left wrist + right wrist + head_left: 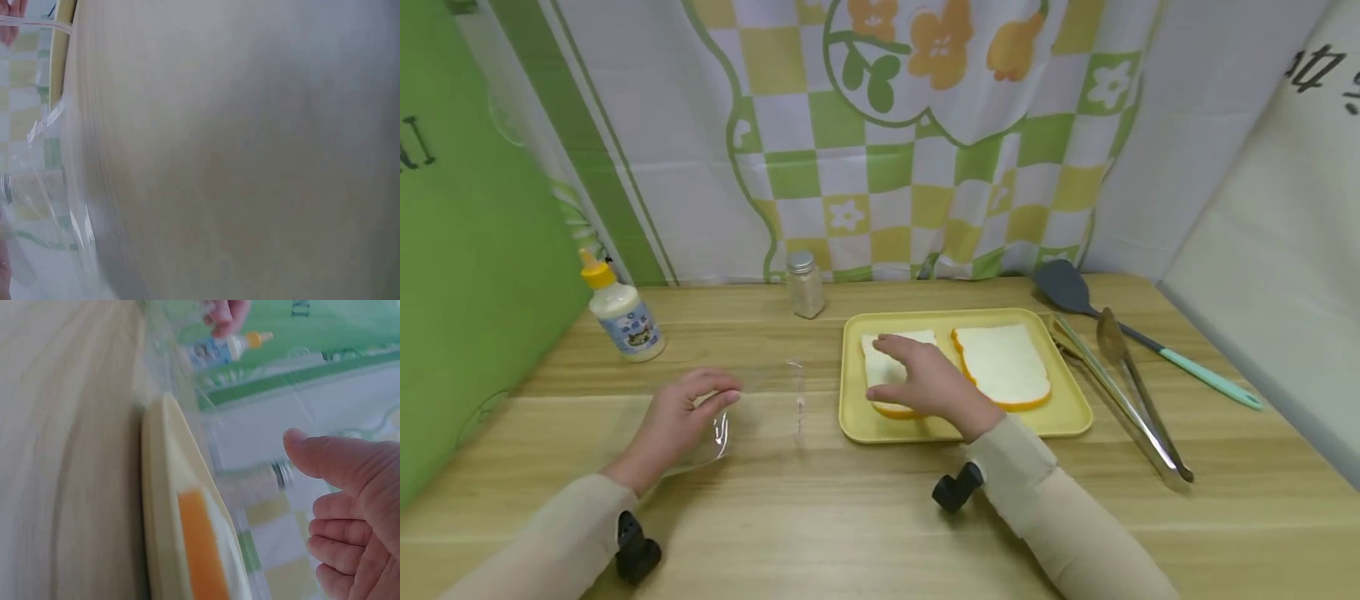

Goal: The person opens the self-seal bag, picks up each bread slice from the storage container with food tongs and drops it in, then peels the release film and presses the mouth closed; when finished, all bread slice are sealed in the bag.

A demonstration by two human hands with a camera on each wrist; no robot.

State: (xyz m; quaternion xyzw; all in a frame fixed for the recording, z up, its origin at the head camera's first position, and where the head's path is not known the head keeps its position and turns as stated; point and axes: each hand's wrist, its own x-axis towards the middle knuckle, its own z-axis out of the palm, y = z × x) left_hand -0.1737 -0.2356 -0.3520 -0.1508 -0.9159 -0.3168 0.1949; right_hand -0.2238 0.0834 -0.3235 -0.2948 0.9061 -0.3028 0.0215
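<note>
My left hand (677,421) pinches a clear plastic bag (767,417) between thumb and fingers at its near part. The bag's zip-like strip edge points right, toward the yellow tray (1071,423). In the left wrist view the clear bag (81,231) shows at the left side. On the tray lie two slices of white bread with orange-brown crusts. My right hand (928,379) hovers over the left bread slice (882,369), thumb and fingers apart and holding nothing. The right bread slice (1003,362) lies uncovered beside it.
A squeeze bottle (628,321) with a yellow cap stands at the back left. A glass shaker (806,287) with a metal lid stands behind the tray. To the tray's right lie metal tongs (1123,400) and a grey spatula (1063,287) with a mint handle. Printed cloth hangs behind.
</note>
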